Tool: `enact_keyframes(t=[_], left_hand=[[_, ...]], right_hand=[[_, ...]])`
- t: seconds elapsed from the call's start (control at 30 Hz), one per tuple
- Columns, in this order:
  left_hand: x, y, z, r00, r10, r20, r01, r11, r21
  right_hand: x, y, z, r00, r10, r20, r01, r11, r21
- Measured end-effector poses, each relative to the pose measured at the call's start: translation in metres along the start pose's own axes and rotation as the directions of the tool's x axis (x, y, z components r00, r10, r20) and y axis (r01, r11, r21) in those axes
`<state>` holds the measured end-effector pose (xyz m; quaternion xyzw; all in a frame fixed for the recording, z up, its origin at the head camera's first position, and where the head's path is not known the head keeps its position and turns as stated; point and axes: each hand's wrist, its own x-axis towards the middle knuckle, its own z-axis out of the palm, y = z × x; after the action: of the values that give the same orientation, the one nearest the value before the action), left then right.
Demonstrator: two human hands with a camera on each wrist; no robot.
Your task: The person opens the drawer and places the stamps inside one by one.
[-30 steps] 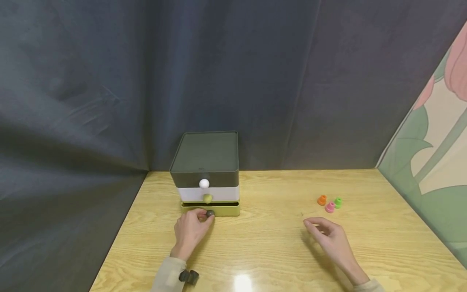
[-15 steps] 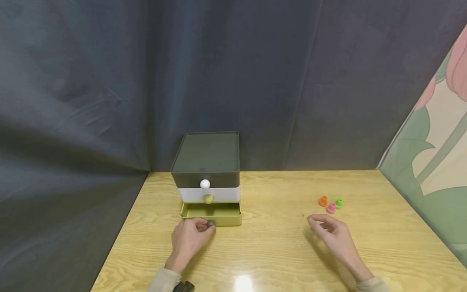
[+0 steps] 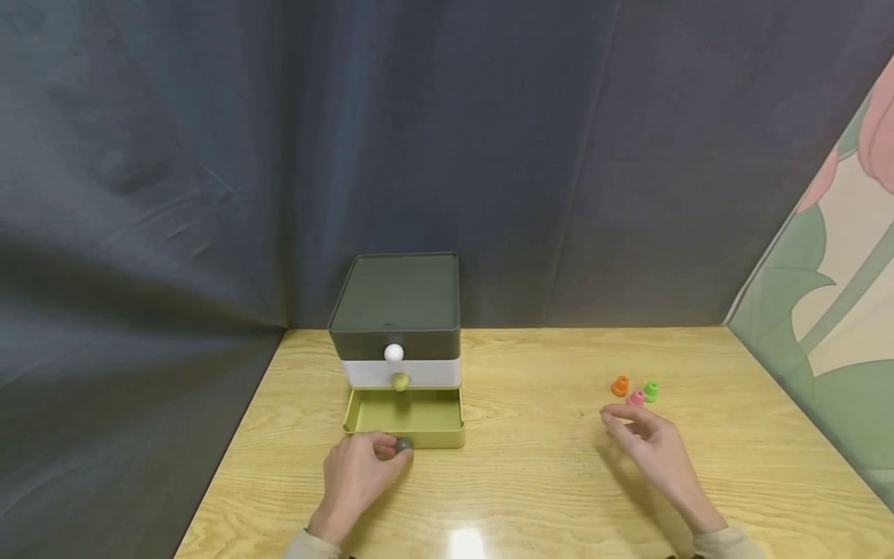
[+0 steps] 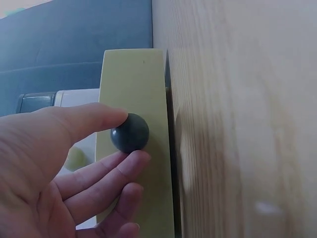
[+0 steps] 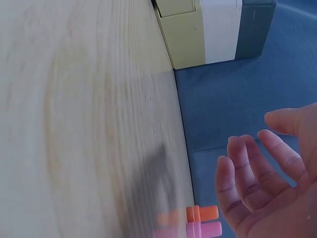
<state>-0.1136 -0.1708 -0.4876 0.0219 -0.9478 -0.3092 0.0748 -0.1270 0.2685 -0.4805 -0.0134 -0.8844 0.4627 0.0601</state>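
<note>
My left hand (image 3: 358, 477) pinches the dark round knob (image 4: 130, 133) of the yellow-green bottom drawer (image 3: 440, 439) between thumb and fingertips. That drawer stands pulled out at the front of a small three-tier drawer box (image 3: 405, 291), and no object shows inside it. Above it are a white drawer (image 3: 436, 372) with a green knob and a dark top drawer with a white knob. To the right, my right hand (image 3: 656, 450) hovers over the table, fingers loosely bent and holding nothing. Just beyond it are small orange (image 3: 620, 386), pink (image 3: 635, 398) and green (image 3: 651, 391) stepped plastic pieces.
The wooden table (image 3: 524, 466) reaches back to a dark grey-blue curtain (image 3: 517, 171), which also hangs along the left side. A flower-patterned cloth (image 3: 824, 334) borders the table on the right.
My left hand has drawn the bottom drawer out toward me, from barely ajar to well open. My right hand has shifted slightly to the right and nearer the small coloured pieces.
</note>
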Motion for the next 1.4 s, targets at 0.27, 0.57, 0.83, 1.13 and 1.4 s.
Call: enact_keyframes(t=[0.27, 0.57, 0.83, 1.13, 1.4], left_hand=[[-0.009, 0.002, -0.008, 0.999, -0.026, 0.028, 0.024, 0.999, 0.045], [0.004, -0.006, -0.043, 0.995, -0.061, -0.079, 0.056, 0.996, -0.064], [0.018, -0.031, -0.043, 0.97, -0.069, -0.232, 0.017, 0.975, -0.22], [0.021, -0.043, -0.029, 0.987, -0.097, -0.128, 0.06, 0.962, -0.266], [0.021, -0.045, -0.026, 0.993, -0.095, -0.075, 0.074, 0.965, -0.254]], right_hand=[[0.002, 0.006, -0.009, 1.0, 0.017, 0.009, -0.017, 1.0, -0.018], [0.008, 0.008, -0.017, 0.999, -0.002, -0.032, 0.002, 1.0, -0.011], [0.008, 0.011, -0.023, 0.999, -0.016, -0.046, 0.015, 1.0, -0.009], [0.012, 0.015, -0.031, 0.998, -0.004, -0.057, 0.002, 0.999, -0.039], [0.018, 0.019, -0.042, 0.998, -0.021, -0.059, 0.017, 0.998, -0.066]])
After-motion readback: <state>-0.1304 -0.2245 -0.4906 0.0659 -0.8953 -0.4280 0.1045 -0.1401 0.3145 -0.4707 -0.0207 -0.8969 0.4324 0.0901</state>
